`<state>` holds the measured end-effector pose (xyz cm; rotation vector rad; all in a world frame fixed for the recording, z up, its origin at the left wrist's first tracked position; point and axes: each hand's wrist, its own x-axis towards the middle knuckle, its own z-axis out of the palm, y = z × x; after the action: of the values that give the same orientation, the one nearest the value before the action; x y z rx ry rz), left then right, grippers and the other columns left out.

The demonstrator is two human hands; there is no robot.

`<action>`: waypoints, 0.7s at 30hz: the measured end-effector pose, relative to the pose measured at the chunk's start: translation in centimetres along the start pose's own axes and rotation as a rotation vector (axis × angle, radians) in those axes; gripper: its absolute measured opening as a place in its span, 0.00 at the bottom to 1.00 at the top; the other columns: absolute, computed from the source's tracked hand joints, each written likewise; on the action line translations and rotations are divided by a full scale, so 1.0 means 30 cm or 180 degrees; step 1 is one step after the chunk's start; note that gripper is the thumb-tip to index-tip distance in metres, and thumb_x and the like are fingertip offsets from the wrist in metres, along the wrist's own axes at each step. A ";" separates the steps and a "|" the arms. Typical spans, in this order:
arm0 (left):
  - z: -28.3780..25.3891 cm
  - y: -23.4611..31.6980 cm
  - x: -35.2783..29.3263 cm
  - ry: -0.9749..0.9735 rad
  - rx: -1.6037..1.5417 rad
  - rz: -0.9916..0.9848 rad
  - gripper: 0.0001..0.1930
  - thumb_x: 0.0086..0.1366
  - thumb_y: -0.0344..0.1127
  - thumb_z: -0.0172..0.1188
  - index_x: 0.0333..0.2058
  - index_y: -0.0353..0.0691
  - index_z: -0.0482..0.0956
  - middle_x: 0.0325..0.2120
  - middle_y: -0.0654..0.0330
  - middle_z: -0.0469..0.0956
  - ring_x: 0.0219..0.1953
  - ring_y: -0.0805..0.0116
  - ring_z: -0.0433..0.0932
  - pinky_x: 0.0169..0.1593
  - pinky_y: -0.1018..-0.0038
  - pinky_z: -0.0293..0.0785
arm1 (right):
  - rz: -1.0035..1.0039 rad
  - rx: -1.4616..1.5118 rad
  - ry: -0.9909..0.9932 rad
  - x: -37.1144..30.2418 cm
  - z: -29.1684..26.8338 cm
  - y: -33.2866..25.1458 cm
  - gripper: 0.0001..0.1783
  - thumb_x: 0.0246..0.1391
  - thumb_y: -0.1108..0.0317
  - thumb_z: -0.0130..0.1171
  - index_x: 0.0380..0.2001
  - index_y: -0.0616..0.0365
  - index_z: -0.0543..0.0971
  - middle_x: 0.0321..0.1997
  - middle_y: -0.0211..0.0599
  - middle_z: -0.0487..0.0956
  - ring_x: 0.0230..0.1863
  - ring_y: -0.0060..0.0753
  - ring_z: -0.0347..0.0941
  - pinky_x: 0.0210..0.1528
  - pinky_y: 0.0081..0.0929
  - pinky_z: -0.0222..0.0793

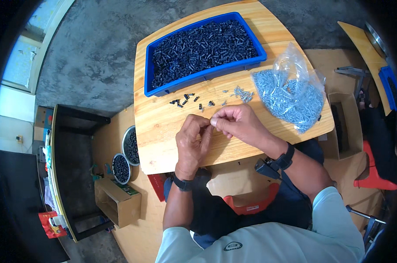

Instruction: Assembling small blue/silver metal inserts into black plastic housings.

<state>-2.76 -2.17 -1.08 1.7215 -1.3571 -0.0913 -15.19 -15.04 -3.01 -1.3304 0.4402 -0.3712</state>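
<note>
Hands [193, 140] [241, 125]: fingertips pinched together | anything between: hidden, cannot tell | clear bag [290, 63]: silvery pieces [288, 105] indistinct

A blue rectangular plastic tray [209, 76] of black pieces [203, 48] stands at the back of the pale wooden worktop [159, 136]. A clear plastic bag [290, 63] of silver metal parts [290, 105] lies nearer, at right. Left of it lie loose silver parts [243, 94], then loose black pieces [186, 97], before the tray. Left of the worktop, round metal bowls [129, 175] stand behind a brown cardboard box [129, 209].

2 hands [190, 141] — fingertips [214, 122] tog., pinched
</note>
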 end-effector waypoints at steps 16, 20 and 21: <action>0.030 0.002 0.005 0.0149 0.0263 0.0296 0.10 0.55 0.18 0.67 0.36 0.35 0.82 0.30 0.54 0.79 0.28 0.60 0.81 0.32 0.69 0.78 | 0.0422 0.0672 -0.0171 -0.023 -0.039 -0.001 0.10 0.62 0.68 0.63 0.39 0.66 0.84 0.29 0.31 0.82 0.24 0.15 0.74 0.27 0.15 0.72; 0.032 -0.011 0.013 0.0206 0.0357 -0.0003 0.09 0.55 0.19 0.67 0.35 0.35 0.82 0.30 0.54 0.79 0.27 0.59 0.82 0.31 0.69 0.78 | 0.0263 0.0429 -0.0002 -0.030 -0.044 -0.014 0.11 0.63 0.68 0.62 0.41 0.67 0.83 0.28 0.30 0.81 0.24 0.15 0.74 0.26 0.15 0.71; 0.026 -0.022 0.016 0.0200 0.0611 -0.0194 0.07 0.56 0.20 0.67 0.34 0.35 0.82 0.29 0.54 0.80 0.27 0.59 0.82 0.31 0.69 0.78 | 0.0257 0.0358 -0.0002 -0.029 -0.045 -0.016 0.11 0.63 0.69 0.61 0.43 0.67 0.83 0.28 0.30 0.81 0.25 0.15 0.74 0.27 0.14 0.72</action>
<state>-2.51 -3.02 -1.76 1.9096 -1.3019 0.0606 -16.64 -15.84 -2.70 -1.1999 0.4647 -0.3237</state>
